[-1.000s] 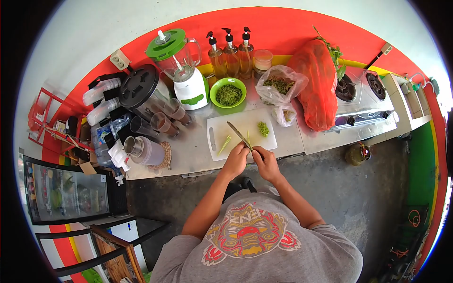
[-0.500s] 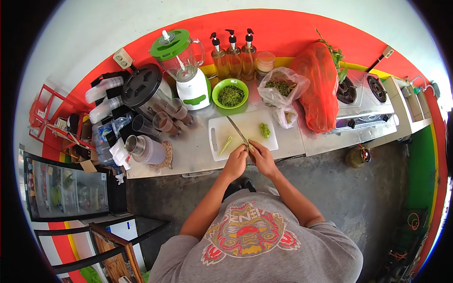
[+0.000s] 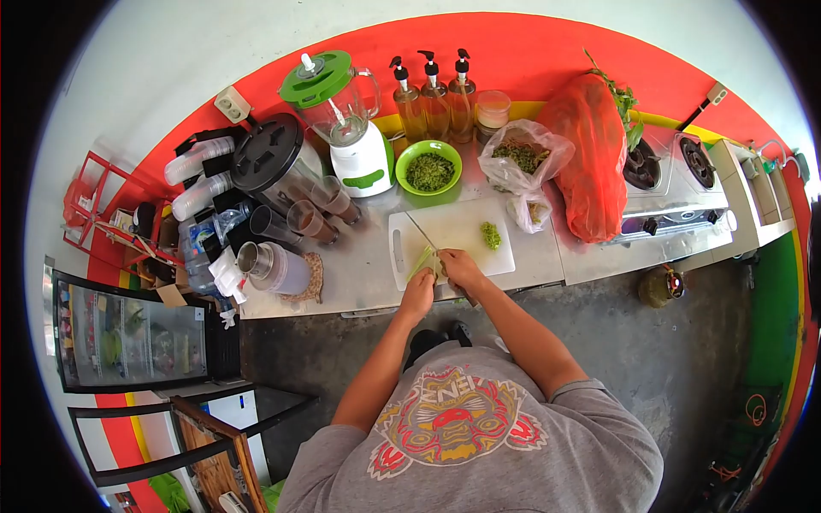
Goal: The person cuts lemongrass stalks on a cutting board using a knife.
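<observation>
My right hand (image 3: 462,270) is closed around a knife (image 3: 421,229), whose blade points up and left over the white cutting board (image 3: 466,221). Close beside it, my left hand (image 3: 417,292) grips the lower end of a pale green stalk (image 3: 425,256) at the board's front edge. The stalk lies next to the blade; whether they touch I cannot tell. A small heap of chopped green pieces (image 3: 490,235) rests on the board's right side. Behind the board stands a green bowl (image 3: 402,181) filled with chopped greens (image 3: 429,172).
A blender (image 3: 357,162), pump bottles (image 3: 436,107) and plastic bags of greens (image 3: 526,156) line the back. Cups (image 3: 310,224) and a steel-mouthed jug (image 3: 278,269) stand left. A red mesh bag (image 3: 592,162) and gas stove (image 3: 676,201) are right.
Both hands were together at the knife; now my right hand alone holds it. My left hand has moved left and taken hold of the stalk that lay on the board.
</observation>
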The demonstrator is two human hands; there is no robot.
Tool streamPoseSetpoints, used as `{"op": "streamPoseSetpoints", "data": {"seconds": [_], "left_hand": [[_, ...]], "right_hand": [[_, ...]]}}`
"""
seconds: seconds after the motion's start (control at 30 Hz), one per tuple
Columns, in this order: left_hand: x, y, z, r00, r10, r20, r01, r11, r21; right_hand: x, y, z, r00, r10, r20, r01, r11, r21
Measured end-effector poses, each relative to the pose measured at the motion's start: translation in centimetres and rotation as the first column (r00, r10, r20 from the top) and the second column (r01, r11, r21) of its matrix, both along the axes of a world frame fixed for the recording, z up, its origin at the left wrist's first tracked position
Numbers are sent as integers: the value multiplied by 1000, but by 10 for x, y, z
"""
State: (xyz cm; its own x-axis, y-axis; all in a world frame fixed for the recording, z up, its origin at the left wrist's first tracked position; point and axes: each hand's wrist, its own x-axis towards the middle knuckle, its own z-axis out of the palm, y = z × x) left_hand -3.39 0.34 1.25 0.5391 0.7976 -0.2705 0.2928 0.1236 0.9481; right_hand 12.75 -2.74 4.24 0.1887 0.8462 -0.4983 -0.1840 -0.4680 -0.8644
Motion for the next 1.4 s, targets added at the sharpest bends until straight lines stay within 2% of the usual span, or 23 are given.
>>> {"op": "streamPoseSetpoints", "data": {"seconds": [0.03,0.07,0.13,0.17,0.23,0.37,0.47,0.53,0.57,0.63,0.77,0.87,1.07,1.2,1.27,1.3,1.37,1.4], "left_hand": [[-4,-1,0,999,26,-44,-24,999,45],[-7,-2,0,999,30,-44,-28,999,43],[-13,-6,11,975,125,-184,-93,981,172],[-15,-8,15,974,133,-184,-102,981,167],[-17,-10,17,961,192,-197,-148,965,219],[-13,-9,11,953,222,-207,-162,949,272],[-5,-8,21,941,196,-276,-106,945,310],[2,-6,22,929,135,-346,73,847,527],[5,-5,23,930,136,-342,69,849,524],[12,-2,23,883,94,-460,208,800,563],[29,-5,20,866,183,-466,162,779,605],[44,-7,19,877,259,-404,54,783,619],[70,12,10,884,210,-418,121,761,637],[71,28,4,905,181,-385,88,806,585],[64,33,6,903,229,-362,43,793,608],[62,36,7,903,224,-367,48,795,604],[58,42,7,923,170,-345,61,821,568],[56,45,4,922,167,-349,65,823,564]], "right_hand": [[2,0,-3,996,43,-74,-46,998,-44],[4,-1,-5,996,47,-74,-51,998,-46],[8,-3,-2,989,85,-121,-113,962,-249],[11,-6,-1,988,93,-120,-122,959,-254],[18,-13,0,958,170,-231,-232,932,-278],[23,-23,5,946,143,-292,-234,924,-303],[28,-34,10,956,126,-266,-189,956,-226],[33,-45,10,991,59,-120,-75,988,-134],[36,-51,10,991,61,-116,-77,987,-138],[44,-63,10,1000,-13,18,15,994,-108],[55,-91,9,997,-66,43,68,996,-60],[56,-106,8,988,-92,121,97,994,-39],[51,-118,2,965,2,263,14,998,-61],[54,-125,7,970,14,244,1,998,-62],[57,-128,5,954,163,250,-127,980,-152],[58,-130,5,956,160,246,-124,980,-156],[59,-134,3,930,302,208,-256,941,-223],[59,-135,3,932,301,204,-255,940,-226]]}}
